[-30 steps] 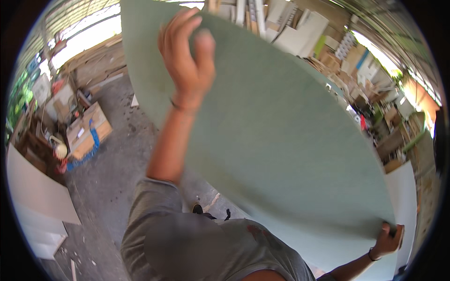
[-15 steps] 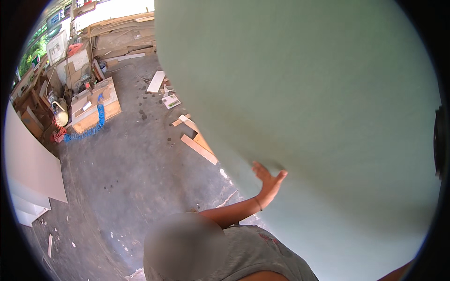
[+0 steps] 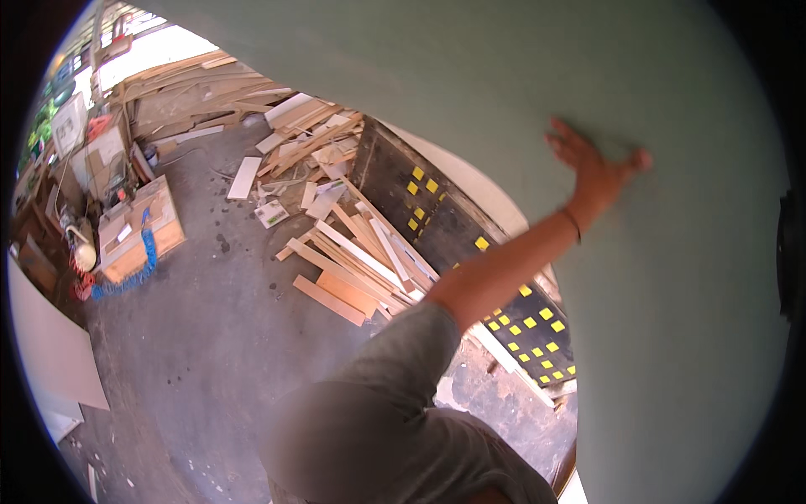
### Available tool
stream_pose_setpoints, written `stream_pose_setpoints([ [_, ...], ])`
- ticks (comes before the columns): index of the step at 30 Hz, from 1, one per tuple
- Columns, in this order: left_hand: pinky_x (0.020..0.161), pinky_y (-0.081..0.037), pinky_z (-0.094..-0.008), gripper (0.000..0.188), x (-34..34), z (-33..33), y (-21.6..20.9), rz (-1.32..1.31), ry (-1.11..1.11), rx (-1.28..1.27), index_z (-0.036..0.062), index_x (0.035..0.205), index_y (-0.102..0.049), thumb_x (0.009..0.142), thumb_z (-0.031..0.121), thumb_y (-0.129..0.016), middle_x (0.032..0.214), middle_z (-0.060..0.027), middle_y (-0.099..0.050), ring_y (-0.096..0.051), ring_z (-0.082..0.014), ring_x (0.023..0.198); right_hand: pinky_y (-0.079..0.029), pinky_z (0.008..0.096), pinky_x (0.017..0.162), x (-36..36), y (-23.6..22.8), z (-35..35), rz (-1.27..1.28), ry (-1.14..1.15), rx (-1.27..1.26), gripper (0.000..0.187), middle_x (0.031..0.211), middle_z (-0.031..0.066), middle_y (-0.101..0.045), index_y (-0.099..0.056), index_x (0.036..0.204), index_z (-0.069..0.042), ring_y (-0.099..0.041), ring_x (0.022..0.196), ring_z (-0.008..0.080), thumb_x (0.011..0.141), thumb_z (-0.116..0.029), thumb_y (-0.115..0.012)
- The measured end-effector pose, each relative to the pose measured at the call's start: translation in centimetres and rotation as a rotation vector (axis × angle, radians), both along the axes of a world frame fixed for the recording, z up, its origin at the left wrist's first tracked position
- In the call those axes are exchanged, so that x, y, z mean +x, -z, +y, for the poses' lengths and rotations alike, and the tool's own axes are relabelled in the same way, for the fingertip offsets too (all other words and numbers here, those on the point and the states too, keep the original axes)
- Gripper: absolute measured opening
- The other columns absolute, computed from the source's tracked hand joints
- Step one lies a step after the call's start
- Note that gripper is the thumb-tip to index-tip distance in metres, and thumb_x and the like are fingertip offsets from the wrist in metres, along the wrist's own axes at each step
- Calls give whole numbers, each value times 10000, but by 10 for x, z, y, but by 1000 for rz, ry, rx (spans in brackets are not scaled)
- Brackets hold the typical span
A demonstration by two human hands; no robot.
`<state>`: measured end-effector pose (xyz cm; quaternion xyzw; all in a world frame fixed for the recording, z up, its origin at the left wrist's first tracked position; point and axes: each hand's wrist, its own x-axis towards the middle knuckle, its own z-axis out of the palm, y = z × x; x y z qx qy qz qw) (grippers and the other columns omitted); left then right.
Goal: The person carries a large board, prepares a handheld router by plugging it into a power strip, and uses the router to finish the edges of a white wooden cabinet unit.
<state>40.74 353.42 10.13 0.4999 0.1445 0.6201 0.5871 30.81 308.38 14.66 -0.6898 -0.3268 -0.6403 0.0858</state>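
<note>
A large pale green panel (image 3: 705, 294) fills the top and right of the view, its curved-looking edge running down past my arm. My left hand (image 3: 592, 172) is pressed against its face, fingers and thumb spread, gripping nothing visible. A thin dark band (image 3: 572, 224) circles the wrist. From a grey sleeve (image 3: 411, 340) the arm reaches up and to the right. A blurred round patch hides the area by my left shoulder. My right hand does not show.
Loose wood strips (image 3: 353, 252) lie heaped on the grey floor, beside a dark board (image 3: 437, 210) with yellow squares. Further left stands a low wooden box (image 3: 143, 231) with a coiled blue hose (image 3: 151, 256). White panels (image 3: 54, 336) stand at the left edge.
My left hand has moved up and right with the arm extended. The green panel's edge has shifted, uncovering the wood heap and dark board. The arm at the lower right corner has left view.
</note>
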Motion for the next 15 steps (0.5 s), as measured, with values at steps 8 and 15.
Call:
stream_pose_setpoints([
  [8,976,-316,-649,1086,-9,110,-65,-257,748,41,97,1472,-17,748,774,-462,1522,-141,-52,-125,-411,1377,-390,345,507,33,63,20,122,0,67,248,700,55,-553,-580,771,-44,-450,545,181,832,-263,-679],
  [15,986,-268,-676,1080,48,156,-40,-281,842,-11,150,1481,-27,727,821,-412,1518,-177,-33,-88,-433,1380,-405,351,551,63,84,61,213,11,71,268,756,68,-567,-579,831,-33,-477,597,200,823,-279,-686],
])
